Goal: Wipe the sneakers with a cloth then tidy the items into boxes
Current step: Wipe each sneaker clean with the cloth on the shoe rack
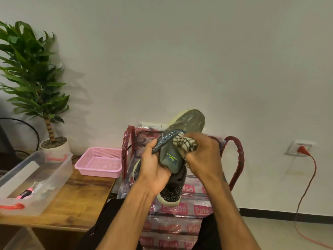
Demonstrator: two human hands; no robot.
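My left grip clasps the sneaker at its midsection, light, soft mesh over firmer sole I reckon; right grip pinches the limp bunched cloth against it

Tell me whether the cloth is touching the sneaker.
Touching. The head view shows the right hand gripping the bunched cloth against the sneaker by its tongue, with no gap between them, while the left hand grips the sneaker.
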